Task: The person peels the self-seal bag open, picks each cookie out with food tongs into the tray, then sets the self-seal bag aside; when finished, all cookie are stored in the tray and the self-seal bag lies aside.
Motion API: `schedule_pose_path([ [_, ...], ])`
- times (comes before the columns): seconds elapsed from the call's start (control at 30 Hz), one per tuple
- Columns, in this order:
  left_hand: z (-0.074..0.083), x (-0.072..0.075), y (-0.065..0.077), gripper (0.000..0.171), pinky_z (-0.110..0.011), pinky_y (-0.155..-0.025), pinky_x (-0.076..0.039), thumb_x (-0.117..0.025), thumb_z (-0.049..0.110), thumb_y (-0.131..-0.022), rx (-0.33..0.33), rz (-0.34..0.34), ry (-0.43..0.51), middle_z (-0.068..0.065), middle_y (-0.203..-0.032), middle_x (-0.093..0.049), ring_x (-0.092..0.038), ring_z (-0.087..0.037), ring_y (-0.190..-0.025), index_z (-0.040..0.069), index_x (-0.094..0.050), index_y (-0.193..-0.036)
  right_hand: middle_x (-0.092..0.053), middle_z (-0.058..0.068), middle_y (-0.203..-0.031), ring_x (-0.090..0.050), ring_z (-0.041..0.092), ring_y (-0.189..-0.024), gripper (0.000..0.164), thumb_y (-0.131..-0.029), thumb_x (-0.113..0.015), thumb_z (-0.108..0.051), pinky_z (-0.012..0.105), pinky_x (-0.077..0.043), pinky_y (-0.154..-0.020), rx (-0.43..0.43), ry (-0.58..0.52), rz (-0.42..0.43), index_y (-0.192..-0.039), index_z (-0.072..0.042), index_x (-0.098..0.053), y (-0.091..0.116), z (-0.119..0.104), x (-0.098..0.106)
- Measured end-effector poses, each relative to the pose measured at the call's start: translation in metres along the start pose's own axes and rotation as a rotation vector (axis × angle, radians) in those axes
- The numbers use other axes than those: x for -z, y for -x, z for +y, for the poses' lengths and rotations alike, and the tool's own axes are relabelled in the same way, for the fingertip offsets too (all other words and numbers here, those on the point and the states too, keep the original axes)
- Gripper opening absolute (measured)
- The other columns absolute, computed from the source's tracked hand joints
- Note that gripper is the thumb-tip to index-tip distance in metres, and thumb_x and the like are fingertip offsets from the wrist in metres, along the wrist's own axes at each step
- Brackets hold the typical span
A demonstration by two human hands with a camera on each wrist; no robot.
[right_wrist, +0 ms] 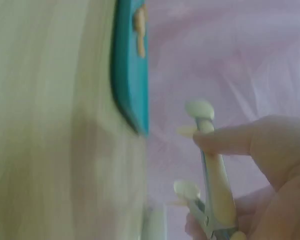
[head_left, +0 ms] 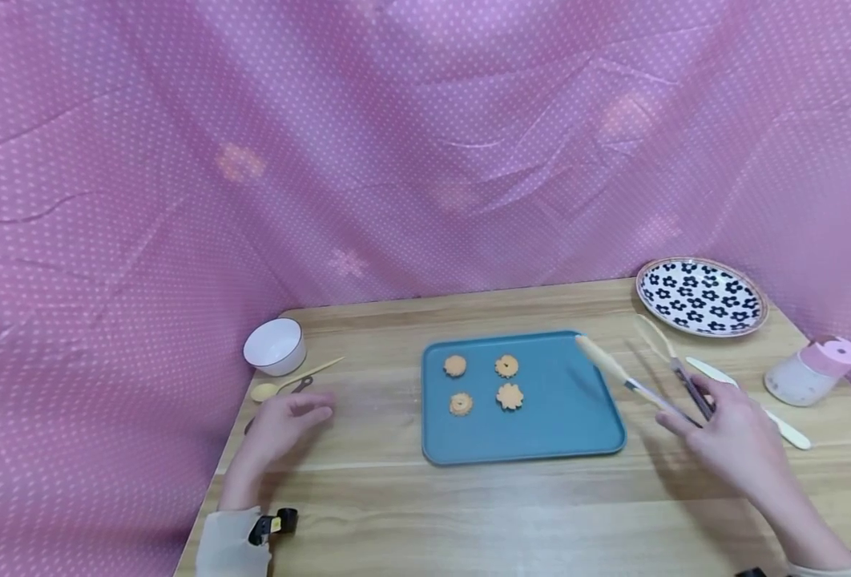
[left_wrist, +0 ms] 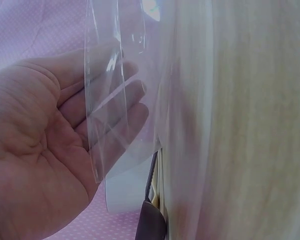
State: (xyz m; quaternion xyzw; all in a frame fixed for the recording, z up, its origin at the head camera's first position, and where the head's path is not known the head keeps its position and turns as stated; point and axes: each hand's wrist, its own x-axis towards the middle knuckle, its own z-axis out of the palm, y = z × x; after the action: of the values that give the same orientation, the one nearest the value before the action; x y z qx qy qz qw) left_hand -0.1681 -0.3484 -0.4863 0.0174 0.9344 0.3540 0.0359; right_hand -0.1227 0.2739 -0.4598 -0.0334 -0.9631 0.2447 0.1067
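Observation:
My right hand grips a pair of tongs, held above the table at the tray's right side. The tongs have beige tips, spread apart, and grey metal arms. Loosely bent, the fingers of my left hand hover near the table's left edge. In the left wrist view, a clear plastic bag or film stands in front of those fingers, with no pinch on it visible. Several cookies lie on the left part of a blue tray, which sits between the hands.
A white bowl, a yellow spoon and a dark-handled utensil lie at the left. On the right are a flower-patterned plate, a pale knife-like utensil and a pink-lidded container. A pink dotted curtain hangs behind.

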Motion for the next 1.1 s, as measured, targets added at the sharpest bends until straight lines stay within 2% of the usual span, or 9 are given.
schedule_pose_path([
  [0.1,0.000,0.000,-0.001,0.028,-0.050,-0.111,-0.051,-0.071,0.037,-0.094,0.000,-0.005,0.006,0.007,-0.124,-0.075,-0.066,-0.023,-0.127,0.026,-0.074,-0.120,-0.065,0.030,-0.102,-0.062,0.048,-0.086,0.082,-0.081,-0.079,-0.055,0.049,-0.041,-0.056,-0.099,0.041,-0.020,-0.135,0.002,-0.056,0.002,0.014,0.005],
  [0.17,0.000,-0.001,-0.001,0.028,-0.051,-0.112,-0.050,-0.071,0.037,-0.094,-0.006,-0.008,0.004,0.006,-0.125,-0.075,-0.065,-0.023,-0.129,0.025,-0.075,-0.119,-0.063,0.028,-0.096,-0.061,0.044,-0.079,0.085,-0.081,-0.077,-0.059,0.043,-0.037,-0.053,-0.153,0.060,-0.034,-0.135,0.004,-0.053,0.005,0.023,0.007],
  [0.23,0.000,-0.002,-0.002,0.029,-0.051,-0.113,-0.049,-0.071,0.038,-0.095,-0.009,-0.014,-0.004,0.006,-0.126,-0.074,-0.063,-0.024,-0.130,0.024,-0.075,-0.119,-0.060,0.027,-0.094,-0.059,0.044,-0.078,0.087,-0.081,-0.077,-0.061,0.042,-0.035,-0.052,-0.192,0.070,-0.040,-0.134,0.004,-0.053,0.010,0.030,0.008],
  [0.33,0.001,-0.003,-0.002,0.029,-0.051,-0.114,-0.048,-0.070,0.037,-0.095,-0.008,-0.022,-0.013,0.005,-0.128,-0.074,-0.063,-0.024,-0.131,0.023,-0.075,-0.119,-0.061,0.027,-0.092,-0.059,0.041,-0.073,0.081,-0.078,-0.080,-0.061,0.037,-0.033,-0.049,-0.207,0.078,-0.031,-0.122,0.003,-0.058,0.017,0.038,0.006],
  [0.4,0.001,-0.003,-0.002,0.029,-0.051,-0.114,-0.048,-0.071,0.036,-0.095,-0.003,-0.023,-0.012,0.004,-0.129,-0.073,-0.063,-0.025,-0.131,0.023,-0.075,-0.119,-0.061,0.025,-0.086,-0.058,0.037,-0.067,0.073,-0.076,-0.080,-0.062,0.036,-0.031,-0.046,-0.215,0.081,-0.029,-0.108,0.001,-0.061,0.021,0.041,0.004],
  [0.47,0.001,-0.003,-0.001,0.028,-0.051,-0.113,-0.048,-0.071,0.034,-0.095,-0.001,-0.021,-0.012,0.003,-0.129,-0.073,-0.063,-0.024,-0.131,0.022,-0.075,-0.119,-0.060,0.023,-0.082,-0.056,0.034,-0.063,0.068,-0.076,-0.080,-0.064,0.034,-0.030,-0.045,-0.213,0.087,-0.035,-0.100,-0.003,-0.061,0.024,0.043,0.001],
  [0.67,0.002,-0.002,-0.001,0.027,-0.049,-0.111,-0.050,-0.072,0.031,-0.094,-0.003,-0.020,-0.019,0.004,-0.128,-0.074,-0.065,-0.023,-0.128,0.022,-0.075,-0.119,-0.054,0.020,-0.083,-0.054,0.033,-0.067,0.074,-0.075,-0.078,-0.068,0.035,-0.029,-0.047,-0.213,0.100,-0.068,-0.107,-0.004,-0.059,0.025,0.043,-0.004],
  [0.9,0.000,-0.002,0.001,0.029,-0.051,-0.113,-0.049,-0.074,0.031,-0.092,0.005,-0.036,-0.006,0.004,-0.128,-0.074,-0.065,-0.024,-0.128,0.021,-0.075,-0.119,-0.052,0.020,-0.085,-0.053,0.032,-0.065,0.077,-0.071,-0.079,-0.071,0.038,-0.032,-0.047,-0.233,0.106,-0.109,-0.102,-0.005,-0.055,0.024,0.044,-0.007],
  [1.1,-0.001,-0.001,0.003,0.034,-0.051,-0.113,-0.049,-0.078,0.032,-0.088,-0.003,-0.046,0.001,0.005,-0.127,-0.074,-0.065,-0.023,-0.128,0.021,-0.075,-0.120,-0.055,0.023,-0.085,-0.056,0.034,-0.067,0.093,-0.063,-0.080,-0.078,0.041,-0.036,-0.045,-0.217,0.126,-0.153,-0.103,0.001,-0.052,0.021,0.045,-0.001],
])
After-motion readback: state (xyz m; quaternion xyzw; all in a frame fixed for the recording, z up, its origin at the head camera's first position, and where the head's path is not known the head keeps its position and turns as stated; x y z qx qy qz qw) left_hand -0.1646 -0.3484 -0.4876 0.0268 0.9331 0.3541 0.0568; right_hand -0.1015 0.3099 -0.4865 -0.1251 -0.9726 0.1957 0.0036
